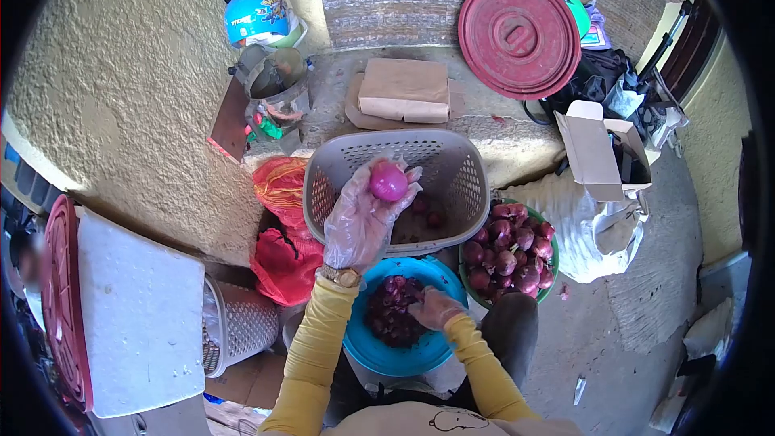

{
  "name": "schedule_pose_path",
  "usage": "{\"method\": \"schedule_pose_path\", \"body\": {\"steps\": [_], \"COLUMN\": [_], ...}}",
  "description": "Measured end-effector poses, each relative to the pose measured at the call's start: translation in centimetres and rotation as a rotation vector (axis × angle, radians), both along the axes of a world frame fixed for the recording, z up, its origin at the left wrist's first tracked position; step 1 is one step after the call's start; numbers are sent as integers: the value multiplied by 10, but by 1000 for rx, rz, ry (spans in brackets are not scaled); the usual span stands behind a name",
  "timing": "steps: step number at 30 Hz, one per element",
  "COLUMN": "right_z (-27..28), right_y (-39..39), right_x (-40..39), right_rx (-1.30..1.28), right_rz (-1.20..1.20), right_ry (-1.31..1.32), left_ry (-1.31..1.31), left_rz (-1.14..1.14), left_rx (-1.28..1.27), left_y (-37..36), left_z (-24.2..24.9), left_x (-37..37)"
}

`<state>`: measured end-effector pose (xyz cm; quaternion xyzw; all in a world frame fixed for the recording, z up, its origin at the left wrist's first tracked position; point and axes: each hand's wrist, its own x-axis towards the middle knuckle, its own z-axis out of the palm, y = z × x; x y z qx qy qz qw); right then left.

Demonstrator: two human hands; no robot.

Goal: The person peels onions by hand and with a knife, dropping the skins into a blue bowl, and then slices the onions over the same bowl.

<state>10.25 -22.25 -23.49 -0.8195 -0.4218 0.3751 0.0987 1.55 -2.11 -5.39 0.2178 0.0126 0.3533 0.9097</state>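
In a clear plastic glove, my left hand (362,222) holds a smooth purple onion (388,182) over the near left part of a grey perforated basket (319,163). A few onions (436,219) lie at the bottom of that basket. My right hand (434,308), also gloved, reaches into a blue basin (363,347) between my knees. Its fingertips touch the dark red onion skins (391,312) there; whether they pinch anything is too small to tell. A green-rimmed basin to the right holds a heap of red onions (510,254).
A white sack (593,234) and an open carton (593,145) are at the right. Red mesh bags (286,262) and a white perforated basket (246,319) stand left. A brown paper package (404,89) and red lid (519,36) rest on the ledge. A white board (141,315) is far left.
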Motion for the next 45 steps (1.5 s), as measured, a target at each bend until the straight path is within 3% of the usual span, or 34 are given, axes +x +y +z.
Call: {"method": "schedule_pose_path", "body": {"steps": [2, 3, 7, 9, 10, 12, 19, 23, 28, 36, 45], "right_z": [45, 57, 88, 65, 60, 53, 38, -27, 5, 50, 41], "right_y": [9, 8, 16, 16, 13, 17, 25, 18, 20, 28, 33], "right_x": [18, 29, 70, 80, 81, 82, 78, 88, 68, 56, 49], "right_rx": [-42, 14, 124, 493, 475, 197, 186, 225, 131, 252, 268], "right_rz": [116, 224, 166, -35, -42, -48, -102, -165, 17, -22, 116], "right_ry": [175, 115, 241, -63, -62, -226, -265, -92, -162, -161, -233], "left_ry": [-16, -30, -46, -10, 26, 36, 28, 90, 76, 77, 92], "left_rz": [-7, -20, 22, 25, 26, 12, -24, -4, -12, 11, 26], "left_rx": [-34, -69, -73, -88, -87, -74, -10, 32, 0, -2, -13], "left_y": [5, 8, 21, 22, 21, 22, 23, 19, 15, 20, 22], "left_z": [-17, -26, -58, -66, -69, -71, -73, -70, -66, -72, -71], "left_x": [1, 2, 3, -1, -1, -3, -5, -1, -1, -3, -4]}}
